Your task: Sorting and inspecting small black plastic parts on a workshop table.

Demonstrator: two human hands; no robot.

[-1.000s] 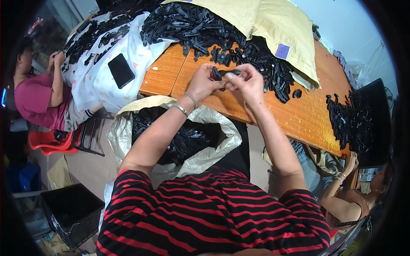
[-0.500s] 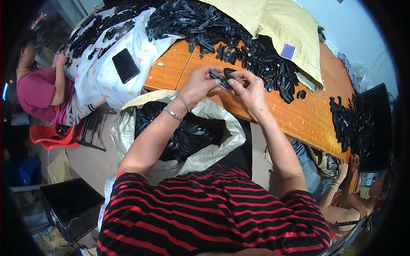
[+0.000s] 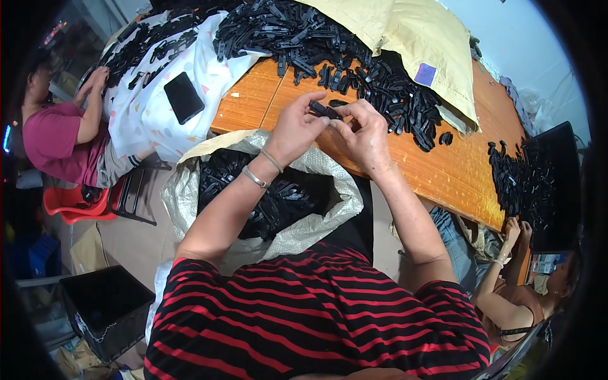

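Note:
Over the table's near edge, my left hand point(image 3: 295, 130) and my right hand point(image 3: 366, 136) meet with their fingers pinched. Between them is a small, long black plastic piece point(image 3: 324, 111); both thumbs press at it, and the fingertips partly cover it. Just past the fingers shows another dark piece point(image 3: 338, 102); whether it touches my right hand I cannot tell. Below my wrists gapes a woven sack point(image 3: 347, 190), its rim rolled open, holding many similar black pieces point(image 3: 278, 206). A large heap of such pieces point(image 3: 291, 31) lies on the wooden table point(image 3: 253, 109) beyond my hands.
A paper-like sack point(image 3: 430, 38) lies over the far side of the heap. At left, a phone point(image 3: 183, 98) rests on a patterned cloth point(image 3: 136, 117) near a seated person. Another person sits at right by a black tray point(image 3: 560, 190). A black crate point(image 3: 107, 310) stands lower left.
My fingers have shifted around the piece, and my right fingers now curl more closely over it. The dark piece at my right fingertips now shows just past them. Both co-workers' hands moved slightly.

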